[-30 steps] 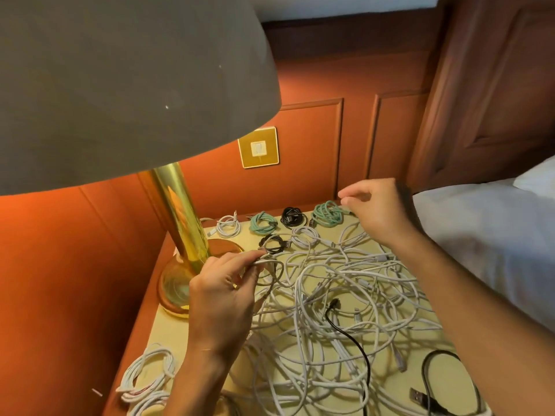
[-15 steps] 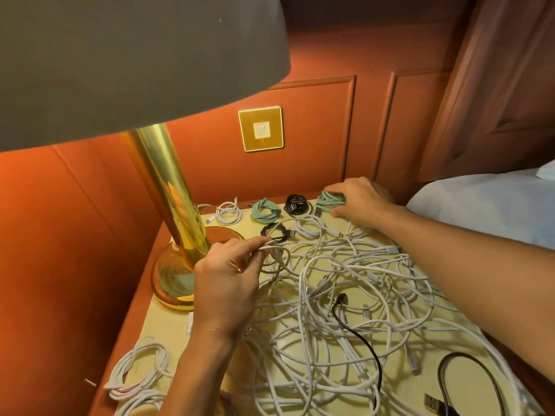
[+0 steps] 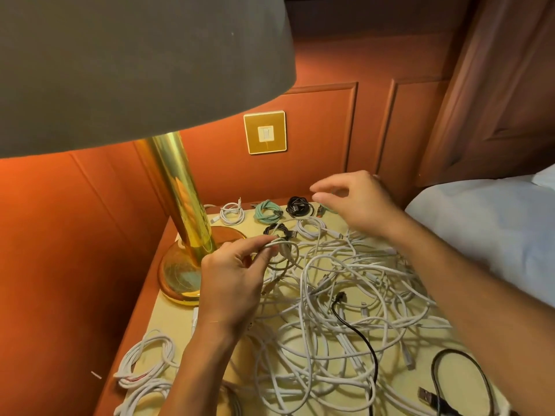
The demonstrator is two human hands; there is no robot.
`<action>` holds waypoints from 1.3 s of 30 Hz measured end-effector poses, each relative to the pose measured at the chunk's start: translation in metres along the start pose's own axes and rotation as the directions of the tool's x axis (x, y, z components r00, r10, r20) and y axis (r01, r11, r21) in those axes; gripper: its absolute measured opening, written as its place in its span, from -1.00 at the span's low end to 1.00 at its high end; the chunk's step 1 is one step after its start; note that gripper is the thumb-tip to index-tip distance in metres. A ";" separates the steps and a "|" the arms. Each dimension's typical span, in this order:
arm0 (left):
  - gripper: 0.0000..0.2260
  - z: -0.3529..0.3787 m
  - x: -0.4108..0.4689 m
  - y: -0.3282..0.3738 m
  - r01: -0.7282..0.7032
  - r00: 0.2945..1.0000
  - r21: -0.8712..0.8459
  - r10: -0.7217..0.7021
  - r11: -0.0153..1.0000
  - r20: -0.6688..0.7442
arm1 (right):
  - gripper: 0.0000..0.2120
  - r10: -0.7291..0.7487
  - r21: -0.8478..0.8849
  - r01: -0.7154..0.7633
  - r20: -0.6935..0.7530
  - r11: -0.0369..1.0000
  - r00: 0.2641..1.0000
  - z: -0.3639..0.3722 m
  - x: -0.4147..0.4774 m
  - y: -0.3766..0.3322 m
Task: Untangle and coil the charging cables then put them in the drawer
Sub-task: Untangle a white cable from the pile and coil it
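A big tangle of white charging cables (image 3: 345,295) covers the cream nightstand top (image 3: 180,322), with a black cable (image 3: 357,331) running through it. My left hand (image 3: 231,283) pinches a small coil of white cable (image 3: 282,250) near the lamp base. My right hand (image 3: 354,202) hovers above the back row with fingers loosely curled and nothing in it. Coiled cables sit along the back: a white coil (image 3: 231,213), a teal coil (image 3: 267,213), a black coil (image 3: 298,207), and a second teal coil (image 3: 326,210) mostly hidden under my right hand. No drawer is visible.
A brass lamp (image 3: 183,217) with a wide grey shade (image 3: 135,64) stands at the back left. Coiled white cables (image 3: 144,364) lie at the front left corner. A black USB cable (image 3: 456,382) lies at the front right. A bed with white sheets (image 3: 486,232) borders the right.
My right hand set the teal coil down in the back row, let go of it and has lifted off empty. My left hand keeps pinching the white coil.
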State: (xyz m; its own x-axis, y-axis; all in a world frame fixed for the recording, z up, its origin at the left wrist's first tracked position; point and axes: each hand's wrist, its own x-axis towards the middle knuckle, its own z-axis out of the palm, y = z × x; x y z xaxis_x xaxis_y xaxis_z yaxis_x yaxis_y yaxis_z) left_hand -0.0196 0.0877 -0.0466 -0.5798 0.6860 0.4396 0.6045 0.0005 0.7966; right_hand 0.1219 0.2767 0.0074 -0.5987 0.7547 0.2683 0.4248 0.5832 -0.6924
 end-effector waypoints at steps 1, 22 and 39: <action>-0.84 -0.001 0.000 0.006 0.021 1.000 -0.042 -0.021 0.999 0.015 | -0.79 -0.023 0.075 0.019 0.046 0.997 0.999 0.000 -0.020 -0.015; -0.93 -0.037 0.001 0.039 -0.180 0.978 0.332 0.133 0.926 0.161 | -0.85 0.197 0.813 -0.082 -0.040 0.576 0.980 0.014 -0.123 -0.025; -0.06 -0.032 -0.006 0.043 -0.136 0.972 0.580 -0.005 0.803 0.235 | -0.89 0.188 0.757 0.121 -0.309 0.642 0.932 -0.008 -0.132 -0.020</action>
State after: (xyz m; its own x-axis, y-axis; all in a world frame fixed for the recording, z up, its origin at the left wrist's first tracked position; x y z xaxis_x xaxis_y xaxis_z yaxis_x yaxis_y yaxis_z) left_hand -0.0079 0.0608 -0.0017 -0.4385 0.8375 0.3260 0.8811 0.3291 0.3397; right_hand 0.1980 0.1674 -0.0089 -0.2685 0.9062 0.3268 -0.3135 0.2386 -0.9191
